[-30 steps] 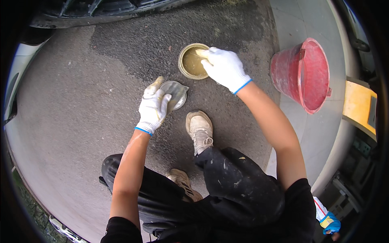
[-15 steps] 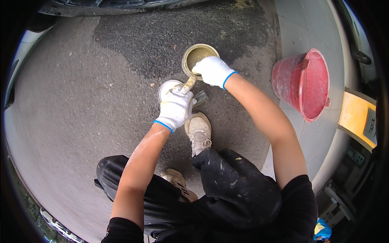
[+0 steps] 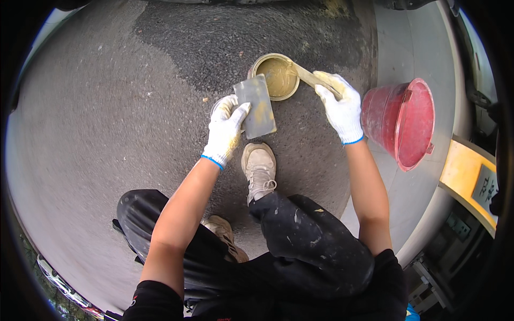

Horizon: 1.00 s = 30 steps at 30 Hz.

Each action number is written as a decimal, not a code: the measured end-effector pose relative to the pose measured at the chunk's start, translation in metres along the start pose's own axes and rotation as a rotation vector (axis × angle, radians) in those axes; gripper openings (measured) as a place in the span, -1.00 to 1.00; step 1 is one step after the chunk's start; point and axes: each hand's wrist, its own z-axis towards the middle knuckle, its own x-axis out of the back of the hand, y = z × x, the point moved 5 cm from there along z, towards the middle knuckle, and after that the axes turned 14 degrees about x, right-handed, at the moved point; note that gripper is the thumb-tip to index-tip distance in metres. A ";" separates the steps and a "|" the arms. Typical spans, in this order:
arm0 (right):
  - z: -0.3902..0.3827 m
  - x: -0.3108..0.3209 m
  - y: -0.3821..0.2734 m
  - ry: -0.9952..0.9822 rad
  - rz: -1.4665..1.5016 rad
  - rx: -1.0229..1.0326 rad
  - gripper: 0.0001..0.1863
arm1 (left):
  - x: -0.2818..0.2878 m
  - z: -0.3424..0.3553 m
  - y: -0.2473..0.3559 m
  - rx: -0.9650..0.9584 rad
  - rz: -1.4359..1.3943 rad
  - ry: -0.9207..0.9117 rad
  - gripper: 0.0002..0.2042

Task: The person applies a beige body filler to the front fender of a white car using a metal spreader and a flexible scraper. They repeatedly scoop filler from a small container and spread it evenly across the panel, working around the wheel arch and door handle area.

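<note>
Head view: the white-gloved left hand [image 3: 225, 128] pinches one grey rectangular plastic sheet [image 3: 258, 107]; the white-gloved right hand [image 3: 343, 109] pinches one flat tan stick [image 3: 309, 77] reaching one round golden paste tin [image 3: 282, 99]. Dark characters mark one grey panel [image 3: 484, 184].

Ground is rough grey asphalt [image 3: 123, 117], with a big dark patch [image 3: 187, 40] across the upper middle and a yellowish stain [image 3: 335, 8] near the top edge. Round metal can with a gold rim [image 3: 254, 67], tan paste inside, stands on the asphalt near the patch's lower edge. Small pale chip [image 3: 205, 99] to its left. Two beige lace-up shoes [image 3: 260, 170] planted below. Right side: light-grey smooth paving [image 3: 393, 53], red plastic bucket [image 3: 383, 112] on it near the asphalt edge.
</note>
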 end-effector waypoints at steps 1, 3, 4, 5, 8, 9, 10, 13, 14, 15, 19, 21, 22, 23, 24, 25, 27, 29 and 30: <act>-0.007 0.002 0.001 0.065 0.069 -0.041 -0.68 | -0.004 0.002 0.004 -0.022 -0.074 -0.033 -0.83; -0.015 0.003 -0.005 0.158 0.097 0.026 -0.67 | -0.009 0.007 0.008 -0.006 -0.273 -0.055 -0.81; -0.018 0.004 -0.006 0.224 0.124 0.024 -0.66 | -0.014 0.009 0.011 -0.020 -0.378 -0.089 -0.80; -0.020 0.004 -0.008 0.275 0.181 0.014 -0.66 | -0.018 0.011 0.015 -0.039 -0.417 -0.113 -0.74; -0.022 0.006 -0.019 0.348 0.307 0.032 -0.66 | -0.030 0.016 0.021 -0.045 -0.484 -0.144 -0.69; -0.021 0.008 -0.024 0.366 0.342 0.044 -0.66 | -0.032 0.017 0.025 -0.048 -0.432 -0.130 -0.72; -0.021 0.009 -0.029 0.384 0.377 0.055 -0.66 | -0.036 0.018 0.029 -0.041 -0.441 -0.147 -0.72; -0.018 0.007 -0.042 0.403 0.525 0.108 -0.65 | -0.047 0.017 0.043 -0.004 -0.505 -0.193 -0.73; -0.017 0.006 -0.045 0.421 0.585 0.128 -0.65 | -0.051 0.015 0.050 -0.025 -0.532 -0.240 -0.74; -0.016 0.002 -0.047 0.396 0.625 0.133 -0.65 | -0.055 0.012 0.055 -0.023 -0.556 -0.275 -0.74; -0.013 -0.016 -0.046 0.305 0.639 0.118 -0.67 | -0.057 -0.004 0.075 -0.151 -0.591 -0.357 -0.72; -0.008 -0.019 -0.044 0.227 0.428 0.117 -0.70 | -0.049 -0.012 0.083 -0.275 -0.570 -0.331 -0.69; -0.004 -0.019 -0.051 0.156 0.240 0.279 -0.70 | -0.042 -0.013 0.085 -0.277 -0.525 -0.268 -0.68; 0.000 -0.019 -0.058 0.083 0.049 0.438 -0.70 | -0.036 -0.016 0.086 -0.301 -0.491 -0.216 -0.68; 0.003 -0.019 -0.064 0.031 -0.135 0.588 -0.70 | -0.029 -0.018 0.087 -0.324 -0.457 -0.163 -0.67; 0.007 -0.018 -0.066 0.020 -0.211 0.634 -0.71 | -0.024 -0.020 0.088 -0.339 -0.465 -0.179 -0.67; 0.015 -0.017 -0.071 0.001 -0.343 0.721 -0.72 | -0.012 -0.024 0.088 -0.325 -0.539 -0.206 -0.66; 0.022 -0.024 -0.074 0.009 -0.367 0.724 -0.74 | -0.001 -0.030 0.086 -0.319 -0.614 -0.300 -0.63; 0.027 -0.030 -0.062 0.005 -0.164 0.447 -0.76 | 0.002 -0.031 0.082 -0.238 -0.596 -0.349 -0.62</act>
